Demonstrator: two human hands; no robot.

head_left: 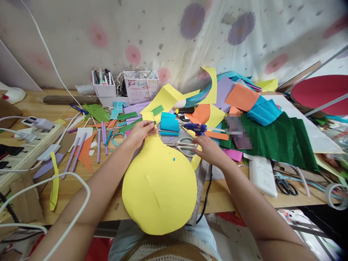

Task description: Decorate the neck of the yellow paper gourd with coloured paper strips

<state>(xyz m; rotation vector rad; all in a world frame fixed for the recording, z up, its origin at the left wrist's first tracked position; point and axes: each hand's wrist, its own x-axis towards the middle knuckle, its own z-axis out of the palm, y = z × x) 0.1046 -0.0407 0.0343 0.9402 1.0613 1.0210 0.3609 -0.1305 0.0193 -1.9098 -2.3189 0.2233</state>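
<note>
A large rounded yellow paper cutout (159,188) with a narrow neck lies over the table's front edge and hangs toward my lap. At its neck, my left hand (144,132) is closed in a pinch on the paper, with a bit of green at the fingertips. My right hand (208,148) has its fingers curled at the handle loops of the metal scissors (185,145). Just above that hand lies a blue glue gun (195,127). A folded blue fabric-like piece (169,123) sits between the hands, and a tiny blue scrap (174,159) rests on the yellow paper.
Coloured sheets (241,96) pile up at the back, beside dark green material (282,139). Purple sticks (78,154) and scraps lie left, near white cables (58,141). Pen boxes (104,88) stand behind. Black scissors (286,185), a white power bank (263,175) and tape (336,195) lie right.
</note>
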